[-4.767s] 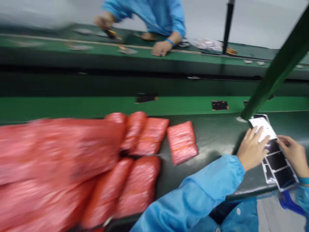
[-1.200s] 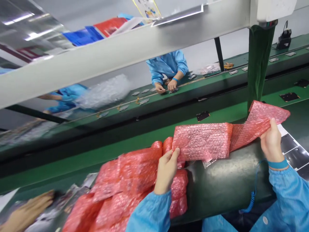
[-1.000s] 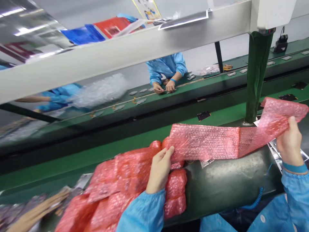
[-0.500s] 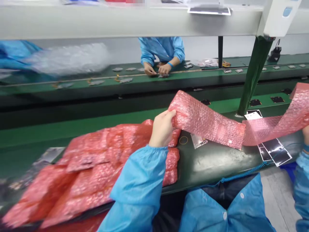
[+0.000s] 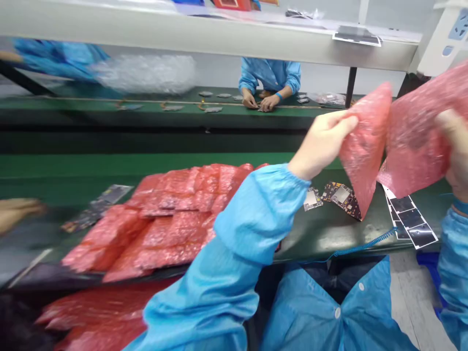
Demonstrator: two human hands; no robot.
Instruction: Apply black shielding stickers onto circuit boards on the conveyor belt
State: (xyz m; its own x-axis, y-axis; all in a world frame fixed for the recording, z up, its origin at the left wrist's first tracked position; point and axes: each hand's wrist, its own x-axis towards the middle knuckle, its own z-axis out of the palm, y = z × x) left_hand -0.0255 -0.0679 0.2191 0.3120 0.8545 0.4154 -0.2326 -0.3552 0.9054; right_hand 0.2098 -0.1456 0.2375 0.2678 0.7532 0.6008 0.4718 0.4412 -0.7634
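My left hand point(image 5: 325, 139) is raised right of centre, thumb and fingers closed on a pointed piece of pink bubble wrap point(image 5: 367, 141). At the right edge my right hand point(image 5: 455, 151), blurred, grips a wider part of pink bubble wrap point(image 5: 417, 141). Whether the two parts are one strip or separate, I cannot tell. Below the left-hand piece lies a dark circuit board point(image 5: 341, 197), partly covered by it. A smaller board point(image 5: 312, 199) lies just left of that one.
A pile of red bubble-wrap bags point(image 5: 175, 209) covers the bench on the left. Black-and-white cards point(image 5: 411, 219) and a coiled blue cord point(image 5: 376, 241) lie at the front right. Across the line, a co-worker's hands point(image 5: 261, 101) handle small parts. A shelf beam point(image 5: 204, 34) runs overhead.
Both hands have gone up, my left also to the right, and the bubble wrap went from a long stretched strip to upright, bunched parts. Boards on the bench now show more.
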